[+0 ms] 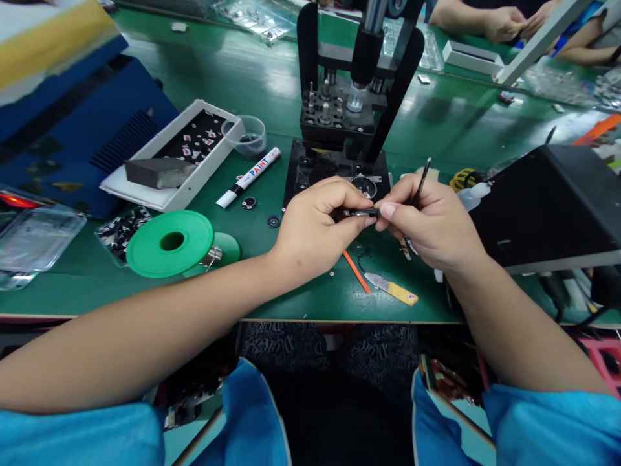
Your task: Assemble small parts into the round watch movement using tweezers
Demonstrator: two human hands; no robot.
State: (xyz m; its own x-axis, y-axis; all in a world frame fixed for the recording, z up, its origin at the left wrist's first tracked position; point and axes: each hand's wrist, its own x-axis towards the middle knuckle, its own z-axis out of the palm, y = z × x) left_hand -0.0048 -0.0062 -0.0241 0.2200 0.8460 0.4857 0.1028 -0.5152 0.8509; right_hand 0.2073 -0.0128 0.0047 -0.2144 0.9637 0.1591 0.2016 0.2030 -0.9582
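In front of the press, my left hand (pixel 313 226) is closed around a small dark part (pixel 356 212), pinching it between thumb and fingers. My right hand (pixel 429 220) meets it there, thumb and fingertips pressed against the part's right end. A thin dark tool (pixel 423 178), perhaps tweezers, sticks up out of my right hand; its lower end is hidden. Behind the hands stands a black hand press (pixel 339 116) with metal pins on its block. An orange stick (pixel 356 272) and a knife-like blade with a yellow handle (pixel 392 288) lie on the green table below my hands.
Left of my hands are a green spool (pixel 145 249), a white paint marker (pixel 248 178), a white box (pixel 194 184) of small parts, and a clear cup (pixel 252 133). A black device (pixel 548 200) stands right. Another person's hands (pixel 507 24) show across the table.
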